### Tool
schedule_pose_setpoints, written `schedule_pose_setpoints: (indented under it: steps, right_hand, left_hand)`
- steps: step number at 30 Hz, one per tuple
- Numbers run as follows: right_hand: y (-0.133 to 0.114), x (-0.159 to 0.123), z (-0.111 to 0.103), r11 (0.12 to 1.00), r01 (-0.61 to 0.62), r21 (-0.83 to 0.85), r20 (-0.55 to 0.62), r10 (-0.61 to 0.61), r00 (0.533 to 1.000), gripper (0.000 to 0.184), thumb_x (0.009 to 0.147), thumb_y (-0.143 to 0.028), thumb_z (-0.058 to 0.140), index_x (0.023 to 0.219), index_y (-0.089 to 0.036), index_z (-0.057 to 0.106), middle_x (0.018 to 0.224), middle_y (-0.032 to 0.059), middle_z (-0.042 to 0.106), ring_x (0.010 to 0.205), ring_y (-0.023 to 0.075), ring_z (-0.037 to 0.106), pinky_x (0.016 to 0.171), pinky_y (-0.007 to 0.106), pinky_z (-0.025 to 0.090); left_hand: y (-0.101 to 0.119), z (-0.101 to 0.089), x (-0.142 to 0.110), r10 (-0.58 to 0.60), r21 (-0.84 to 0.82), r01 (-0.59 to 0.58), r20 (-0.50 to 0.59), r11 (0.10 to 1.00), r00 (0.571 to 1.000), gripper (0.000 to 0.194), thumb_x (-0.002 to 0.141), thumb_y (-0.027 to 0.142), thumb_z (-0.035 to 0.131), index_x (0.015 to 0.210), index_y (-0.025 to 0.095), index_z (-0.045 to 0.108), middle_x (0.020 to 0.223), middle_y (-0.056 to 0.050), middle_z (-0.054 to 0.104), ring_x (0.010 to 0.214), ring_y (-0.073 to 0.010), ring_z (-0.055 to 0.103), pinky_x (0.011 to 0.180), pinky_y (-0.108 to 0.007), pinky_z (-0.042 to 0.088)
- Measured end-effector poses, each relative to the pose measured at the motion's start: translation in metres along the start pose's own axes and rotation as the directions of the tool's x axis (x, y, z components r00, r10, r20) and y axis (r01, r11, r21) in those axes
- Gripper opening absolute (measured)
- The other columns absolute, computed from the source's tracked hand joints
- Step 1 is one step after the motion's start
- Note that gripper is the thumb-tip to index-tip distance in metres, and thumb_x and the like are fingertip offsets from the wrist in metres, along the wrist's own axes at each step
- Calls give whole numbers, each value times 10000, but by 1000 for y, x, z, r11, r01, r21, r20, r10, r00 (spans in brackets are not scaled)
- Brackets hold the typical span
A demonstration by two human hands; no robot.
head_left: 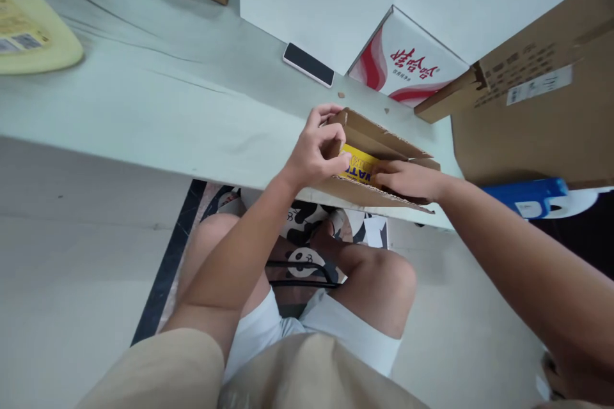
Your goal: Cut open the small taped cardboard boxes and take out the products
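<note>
A narrow open cardboard box (391, 139) rests near the table's front edge, its long flaps standing up. Inside lies a yellow packet (357, 163) with blue lettering, partly covered by my hands. My left hand (317, 148) is closed around the box's left end, fingers curled over the far corner and thumb at the packet. My right hand (407, 179) reaches into the box from the right, its fingers closed on the packet's right part. Its fingertips are partly hidden.
Behind the box are a white-topped phone-like device (308, 64), a red and white carton (403, 64) and white boxes (311, 0). A large brown carton (542, 115) and a blue object (527, 195) stand right. A pale yellow jug (43, 45) stands left.
</note>
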State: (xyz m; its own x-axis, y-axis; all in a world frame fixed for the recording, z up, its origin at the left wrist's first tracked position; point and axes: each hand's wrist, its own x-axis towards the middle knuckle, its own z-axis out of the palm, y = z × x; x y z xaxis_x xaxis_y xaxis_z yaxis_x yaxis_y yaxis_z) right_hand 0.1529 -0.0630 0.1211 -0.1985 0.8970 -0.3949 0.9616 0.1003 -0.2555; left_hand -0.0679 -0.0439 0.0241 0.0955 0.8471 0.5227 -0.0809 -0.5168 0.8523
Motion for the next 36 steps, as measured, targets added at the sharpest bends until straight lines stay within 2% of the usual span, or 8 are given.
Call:
schedule_pose_setpoints:
  steps: [3, 5, 7, 13, 19, 24, 30, 36]
  right_hand:
    - [-7, -11, -3, 822, -286, 493, 82, 283, 956, 289, 849, -528, 553, 836, -246, 614, 860, 84, 772, 827, 250, 759, 756, 388, 630]
    - [-11, -23, -8, 691, -324, 646, 73, 367, 927, 317, 847, -558, 553, 836, -244, 591, 853, 92, 765, 871, 251, 764, 784, 385, 631]
    - [-17, -36, -13, 703, -253, 664, -13, 350, 937, 340, 855, -580, 549, 848, -242, 590, 870, 92, 761, 888, 251, 759, 768, 372, 623]
    - [-41, -59, -19, 967, 96, 236, -264, -31, 964, 422, 929, -606, 512, 1113, -242, 620, 1089, 83, 760, 930, 249, 723, 783, 381, 587]
    - [-45, -21, -22, 908, 399, -129, -129, -414, 901, 346, 942, -370, 534, 1250, -262, 648, 1301, 114, 660, 1264, 289, 606, 1092, 490, 486]
    - [-45, 3, -39, 900, 313, -303, -17, -334, 942, 656, 750, -492, 763, 1328, -254, 564, 1449, 156, 488, 1357, 355, 508, 1075, 509, 494]
    - [-63, 15, -45, 838, 257, -481, 67, -257, 964, 997, 688, -430, 773, 1564, -289, 317, 1302, 146, 641, 1202, 376, 627, 970, 493, 523]
    - [-53, 10, -73, 872, 346, -346, 48, -352, 935, 1008, 656, -363, 783, 1561, -275, 348, 1400, 136, 609, 1197, 356, 639, 957, 488, 548]
  left_hand:
    - [1, 4, -3, 2, 5, -2, 4, 1000, 1000, 230, 718, 227, 739, 696, 218, 510, 1363, -106, 532, 1366, -320, 510, 1170, -475, 436]
    - [-1, 4, -3, 15, 1, -15, 8, 1000, 1000, 205, 740, 223, 707, 705, 221, 504, 1357, -110, 528, 1380, -316, 498, 1176, -478, 427]
    - [-4, 3, -3, 17, -7, -17, -6, 1000, 1000, 196, 748, 223, 693, 710, 222, 500, 1342, -111, 532, 1387, -314, 490, 1172, -476, 429]
    - [-10, 1, 1, 20, 31, -20, -8, 999, 1000, 226, 729, 240, 708, 709, 225, 483, 1366, -108, 513, 1374, -330, 496, 1166, -501, 439]
    - [-9, -1, 5, 39, 6, -39, 6, 999, 999, 203, 740, 221, 660, 694, 226, 462, 1296, -121, 541, 1371, -310, 508, 1163, -496, 451]
    - [-9, -9, 5, 14, 29, -15, 28, 999, 1000, 211, 744, 225, 676, 719, 228, 467, 1356, -132, 536, 1396, -326, 497, 1164, -519, 447]
    - [-8, -9, 6, 8, 41, -10, 42, 999, 999, 232, 721, 242, 710, 779, 235, 486, 1402, -125, 504, 1420, -337, 470, 1193, -549, 411]
    - [-10, -9, 6, -39, 4, 40, -101, 999, 994, 164, 685, 136, 574, 788, 238, 496, 1167, -105, 547, 1313, -314, 507, 1134, -535, 450]
